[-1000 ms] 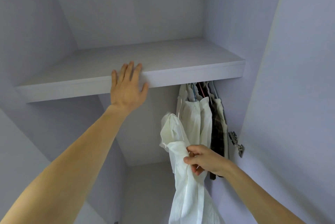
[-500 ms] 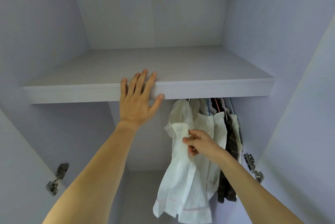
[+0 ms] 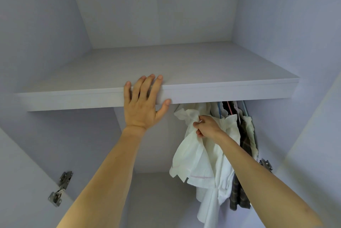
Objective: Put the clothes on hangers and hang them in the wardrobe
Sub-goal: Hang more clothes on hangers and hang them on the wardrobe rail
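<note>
We see the L hand (image 3: 143,106) laid flat on the front edge of the wardrobe shelf (image 3: 230,90). Its four fingers lie straight over the top lip, the thumb is spread along the lower edge, and it grips nothing. The shelf is a thick, smooth, matte board, pale lilac-grey w/ a square-cut edge, same finish as the wardrobe walls (image 3: 286,24).

The R hand (image 3: 207,128) is just under the shelf, right of the L hand and apart from it. Its fingers are curled and it pinches a bunched fold near the top of the white garment (image 3: 191,157). That garment is thin, crinkled fabric, soft and rumpled, w/ a faint pink line across a lower panel. It hangs in loose folds, top end tucked up close under the shelf. The shelf hides the rail and the garment's hanger, so we can't tell if it's hooked on.

Right behind it, touching, hang more white pieces w/ frilly edges (image 3: 230,124). Beyond them is a dark plaid garment (image 3: 241,190), checked brown-grey. Thin hanger necks show at the top, one blue (image 3: 219,110) and one pink (image 3: 229,108).

Metal door hinges sit low on both sides: L hinge (image 3: 60,189), R hinge (image 3: 265,165), both dull steel.
</note>
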A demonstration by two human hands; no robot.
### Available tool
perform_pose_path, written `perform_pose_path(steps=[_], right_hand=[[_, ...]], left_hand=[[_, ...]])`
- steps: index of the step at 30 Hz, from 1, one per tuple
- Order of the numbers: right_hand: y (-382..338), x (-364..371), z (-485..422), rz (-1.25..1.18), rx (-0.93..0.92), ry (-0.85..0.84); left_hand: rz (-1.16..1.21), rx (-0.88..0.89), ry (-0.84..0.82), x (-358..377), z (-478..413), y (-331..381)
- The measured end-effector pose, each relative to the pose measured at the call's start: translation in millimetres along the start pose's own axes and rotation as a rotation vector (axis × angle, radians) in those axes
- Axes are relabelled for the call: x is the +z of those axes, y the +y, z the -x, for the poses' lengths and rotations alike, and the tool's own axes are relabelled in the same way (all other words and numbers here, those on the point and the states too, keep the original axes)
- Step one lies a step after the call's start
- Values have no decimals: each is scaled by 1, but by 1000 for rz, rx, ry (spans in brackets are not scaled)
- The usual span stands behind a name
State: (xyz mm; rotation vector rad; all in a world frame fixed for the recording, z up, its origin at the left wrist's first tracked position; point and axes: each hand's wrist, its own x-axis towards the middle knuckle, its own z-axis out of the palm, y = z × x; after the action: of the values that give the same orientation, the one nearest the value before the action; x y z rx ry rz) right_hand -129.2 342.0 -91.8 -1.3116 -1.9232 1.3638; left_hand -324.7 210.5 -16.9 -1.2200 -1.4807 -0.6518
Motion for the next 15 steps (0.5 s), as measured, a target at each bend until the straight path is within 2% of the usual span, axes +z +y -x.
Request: perform_pose_path(steps=[5,9,13,15], right_hand=[[6,-10,-3,94,67,33],[15,-21,2,260,112,132],[22,-30,-1,241,146,279],[24,-32,-2,237,155,279]], left_hand=[[-4,-1,1,1,0,0],[-8,-5,3,0,-1,0],[-7,-5,-11,1,0,-2],[-1,-12,-20,1,-1,-2]])
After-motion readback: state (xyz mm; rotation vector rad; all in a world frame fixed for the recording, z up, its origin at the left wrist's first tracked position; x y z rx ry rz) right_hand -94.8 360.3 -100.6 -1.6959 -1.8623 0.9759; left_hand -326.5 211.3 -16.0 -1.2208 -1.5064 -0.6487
